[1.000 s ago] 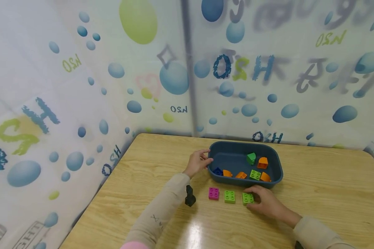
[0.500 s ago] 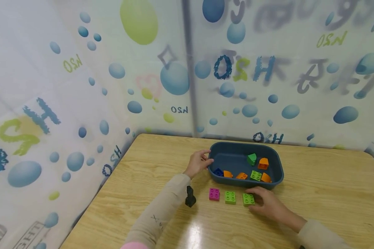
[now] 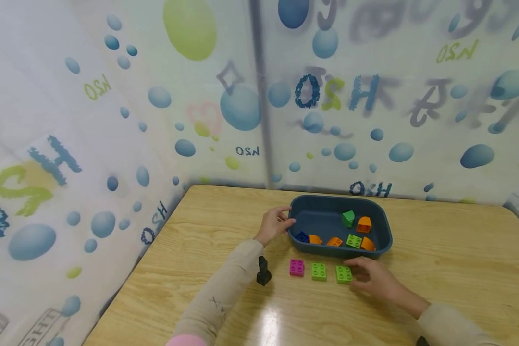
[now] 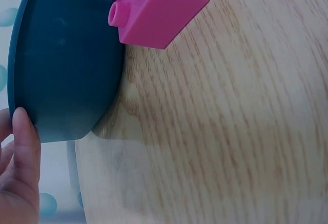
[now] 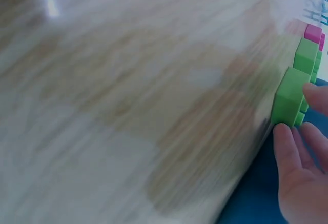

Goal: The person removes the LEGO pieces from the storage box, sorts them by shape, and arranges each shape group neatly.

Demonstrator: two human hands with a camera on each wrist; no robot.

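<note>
A dark blue plastic bin (image 3: 320, 249) stands toward the back of the table. My left hand (image 3: 271, 227) pinches its left end, thumb on the outer wall in the left wrist view and fingers at the rim. In front of the bin, a magenta toy building brick (image 3: 296, 267), a light green brick (image 3: 318, 271) and a second light green brick (image 3: 343, 274) form a spaced row, studs up. Beside the rightmost brick is my right hand (image 3: 378, 282), its fingers loosely spread and its fingertips right at the brick's side. Nothing is gripped in it.
Inside the bin lie several bricks: a green curved one (image 3: 348, 218), orange ones (image 3: 364, 224), a light green one (image 3: 353, 241) and a dark blue one (image 3: 302, 237). A black wrist-mounted device (image 3: 263, 271) hangs by the left sleeve. A patterned wall curtain (image 3: 346, 178) closes the table's back.
My right hand has loosened its fingers from the rightmost green brick and drawn slightly right, leaving the brick in the row. The left hand stays at the bin.
</note>
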